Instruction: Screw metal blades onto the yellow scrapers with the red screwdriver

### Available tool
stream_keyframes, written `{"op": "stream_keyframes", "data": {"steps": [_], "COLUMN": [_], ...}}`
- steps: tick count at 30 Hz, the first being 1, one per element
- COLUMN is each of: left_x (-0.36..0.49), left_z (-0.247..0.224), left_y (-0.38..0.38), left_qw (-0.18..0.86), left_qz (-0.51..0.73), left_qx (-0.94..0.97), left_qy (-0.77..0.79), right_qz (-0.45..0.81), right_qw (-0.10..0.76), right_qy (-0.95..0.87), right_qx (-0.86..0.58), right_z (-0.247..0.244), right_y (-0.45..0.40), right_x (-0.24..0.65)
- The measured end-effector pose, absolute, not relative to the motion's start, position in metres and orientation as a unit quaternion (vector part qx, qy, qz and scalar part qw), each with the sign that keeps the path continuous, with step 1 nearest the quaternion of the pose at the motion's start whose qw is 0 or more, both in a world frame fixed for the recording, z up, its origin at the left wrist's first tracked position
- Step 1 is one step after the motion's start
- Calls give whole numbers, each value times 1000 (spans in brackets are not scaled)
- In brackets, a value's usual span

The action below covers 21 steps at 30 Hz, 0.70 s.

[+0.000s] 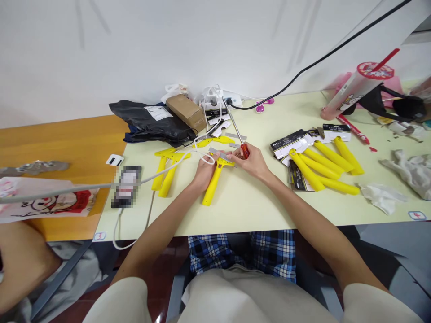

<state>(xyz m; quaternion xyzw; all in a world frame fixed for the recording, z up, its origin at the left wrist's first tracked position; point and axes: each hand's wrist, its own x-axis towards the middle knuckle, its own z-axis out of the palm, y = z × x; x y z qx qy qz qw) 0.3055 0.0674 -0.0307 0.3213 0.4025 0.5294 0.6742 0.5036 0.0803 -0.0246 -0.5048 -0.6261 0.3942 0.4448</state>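
My left hand (204,172) grips a yellow plastic scraper (212,186) at its head, with the handle pointing toward me. A flat metal blade (220,155) lies across the scraper's head, partly covered by my fingers. My right hand (251,161) is shut on a red-handled screwdriver (245,151), whose long steel shaft slants away toward the wall. The hands are close together above the scraper. The screwdriver's tip is not at the blade; it points to the back of the table.
Several yellow scrapers (323,168) lie on packaging cards at the right, and more (164,172) lie at the left. A white cable (168,166) crosses the table. A black plastic bag (151,121), a cardboard parcel (186,112) and a power strip (218,101) stand at the back.
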Motion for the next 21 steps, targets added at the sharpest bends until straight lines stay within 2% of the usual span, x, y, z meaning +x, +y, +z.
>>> {"op": "stream_keyframes", "data": {"steps": [7, 13, 21], "left_x": [307, 306, 305], "left_z": [-27, -26, -28], "left_y": [66, 64, 64], "left_qw": [688, 710, 689], "left_qz": [521, 493, 505], "left_qx": [328, 331, 319], "left_qy": [384, 380, 411], "right_qz": [492, 500, 513], "right_qw": [477, 477, 470], "right_qy": [-571, -554, -548], "right_qx": [-452, -464, -463], "right_z": [-28, -22, -20], "right_y": [82, 83, 80], "right_x": [501, 502, 501]}}
